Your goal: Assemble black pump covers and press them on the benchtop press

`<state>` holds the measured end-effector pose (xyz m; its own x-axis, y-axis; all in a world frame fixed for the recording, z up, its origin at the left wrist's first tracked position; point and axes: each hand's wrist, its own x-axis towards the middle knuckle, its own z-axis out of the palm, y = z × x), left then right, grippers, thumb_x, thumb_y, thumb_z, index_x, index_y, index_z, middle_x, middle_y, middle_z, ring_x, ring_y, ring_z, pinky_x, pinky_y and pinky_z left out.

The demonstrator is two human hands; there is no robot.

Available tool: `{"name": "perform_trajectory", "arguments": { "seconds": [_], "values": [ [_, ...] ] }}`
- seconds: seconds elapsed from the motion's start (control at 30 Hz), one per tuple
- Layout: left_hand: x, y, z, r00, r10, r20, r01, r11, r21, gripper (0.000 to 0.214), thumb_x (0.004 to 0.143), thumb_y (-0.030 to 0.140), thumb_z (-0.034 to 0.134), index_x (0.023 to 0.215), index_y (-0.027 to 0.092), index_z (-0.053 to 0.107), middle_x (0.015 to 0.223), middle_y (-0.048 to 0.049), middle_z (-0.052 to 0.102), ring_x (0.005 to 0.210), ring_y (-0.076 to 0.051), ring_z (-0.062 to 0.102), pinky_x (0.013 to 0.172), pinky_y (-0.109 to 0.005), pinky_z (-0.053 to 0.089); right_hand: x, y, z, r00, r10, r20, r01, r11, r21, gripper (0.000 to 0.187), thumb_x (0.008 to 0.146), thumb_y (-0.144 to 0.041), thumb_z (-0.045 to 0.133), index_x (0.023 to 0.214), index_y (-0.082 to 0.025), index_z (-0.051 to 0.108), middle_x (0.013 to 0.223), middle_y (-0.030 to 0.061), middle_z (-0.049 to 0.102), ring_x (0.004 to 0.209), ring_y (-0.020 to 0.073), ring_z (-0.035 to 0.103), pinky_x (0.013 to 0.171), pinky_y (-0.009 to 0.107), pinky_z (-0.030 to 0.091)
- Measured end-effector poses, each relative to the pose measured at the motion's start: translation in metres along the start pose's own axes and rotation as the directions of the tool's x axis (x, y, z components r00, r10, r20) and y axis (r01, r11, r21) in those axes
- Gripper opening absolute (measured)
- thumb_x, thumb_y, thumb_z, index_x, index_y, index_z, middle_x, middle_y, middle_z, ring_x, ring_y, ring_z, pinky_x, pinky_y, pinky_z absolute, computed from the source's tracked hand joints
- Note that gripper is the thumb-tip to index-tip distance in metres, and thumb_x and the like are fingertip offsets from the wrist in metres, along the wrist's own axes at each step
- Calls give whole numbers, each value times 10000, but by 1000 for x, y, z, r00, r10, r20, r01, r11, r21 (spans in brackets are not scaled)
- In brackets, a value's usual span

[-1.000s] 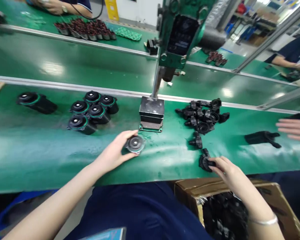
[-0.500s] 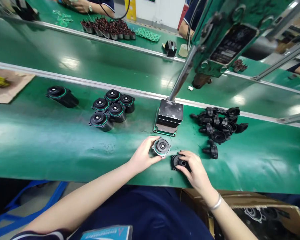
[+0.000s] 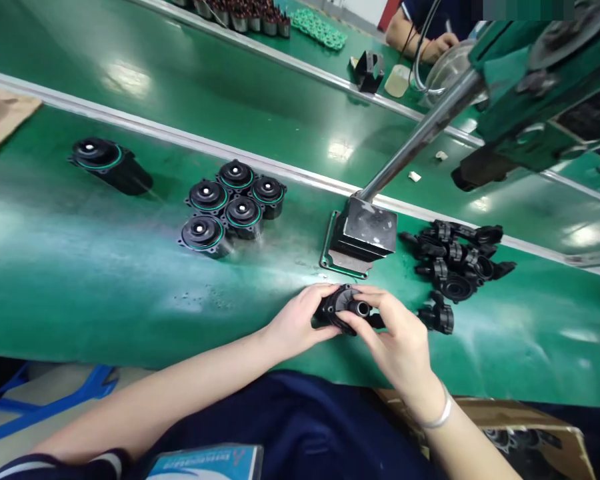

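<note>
Left grip [image 3: 294, 317] is clasping the likely stiff housing [image 3: 321, 312]; right grip [image 3: 401, 332] is pinching the light-looking cap [image 3: 342, 301] around its spout [image 3: 362, 308]

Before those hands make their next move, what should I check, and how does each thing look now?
1. Left hand gripping the black housing: ok.
2. Right hand holding the spouted cover on top: ok.
3. Cover seated evenly all round: cannot tell, its edge is partly hidden.
4. Sealing ring beneath the cover: cannot tell, out of sight.
5. Both hands away from the green machine head: ok.
6. Held parts clear of the black block: ok.
</note>
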<state>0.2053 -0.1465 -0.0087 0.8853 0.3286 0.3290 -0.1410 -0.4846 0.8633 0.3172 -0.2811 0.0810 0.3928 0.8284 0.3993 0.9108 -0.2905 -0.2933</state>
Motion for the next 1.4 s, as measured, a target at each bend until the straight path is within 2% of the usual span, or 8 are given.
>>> {"name": "perform_trajectory", "arguments": {
  "seconds": [0.13,0.4,0.9,1.03,1.13,1.27,1.4],
  "values": [
    [-1,0,1,1000,-20,-3,20,1000,-19,641,760,255,769,1307,210,439,1272,-116,618,1187,-262,611,1011,-425,535,0,0,8,999,-35,32,35,999,-8,275,775,-298,683,967,-132,579,1057,1,644,1040,5,626,930,101,528],
    [-1,1,-1,999,-29,21,29,999,-28,622,795,279,741,1323,220,416,1294,-116,609,1210,-268,598,1023,-449,528,-1,0,8,999,-34,30,35,999,-38,294,784,-316,669,986,-129,566,1062,39,646,1029,39,637,904,139,556],
    [-1,1,-1,999,-29,30,30,999,-27,611,809,286,727,1326,217,409,1285,-119,605,1202,-264,604,1016,-436,537,-2,3,8,997,-32,64,33,999,-6,337,766,-321,689,1009,-135,548,1087,19,632,1069,22,616,940,125,541],
    [-2,1,-2,999,-6,32,6,1000,-27,671,805,267,734,1367,224,370,1293,-126,589,1219,-267,586,1035,-438,523,-4,3,9,998,-25,58,25,1000,-8,326,772,-328,682,993,-135,540,1077,25,632,1065,27,619,928,131,550],
    [-1,0,-4,997,39,68,-37,999,-31,666,848,254,684,1412,275,330,1325,-115,548,1244,-258,563,1046,-434,512,-5,3,9,998,1,67,-1,1000,2,334,778,-350,675,996,-146,525,1082,21,631,1068,25,622,902,121,557],
    [2,-3,-5,985,130,109,-131,991,-1,605,869,220,651,1393,326,367,1324,-96,502,1259,-246,538,1043,-420,505,-9,2,14,995,81,57,-85,995,58,360,785,-383,664,983,-151,472,1110,8,625,1041,1,632,855,88,557],
    [4,-2,-6,984,106,141,-112,993,31,599,813,188,701,1338,303,435,1215,-76,553,1136,-233,605,967,-384,542,-12,4,19,994,85,69,-89,994,60,345,819,-425,611,991,-151,490,1060,21,635,959,21,651,802,120,563]
  ]
}}
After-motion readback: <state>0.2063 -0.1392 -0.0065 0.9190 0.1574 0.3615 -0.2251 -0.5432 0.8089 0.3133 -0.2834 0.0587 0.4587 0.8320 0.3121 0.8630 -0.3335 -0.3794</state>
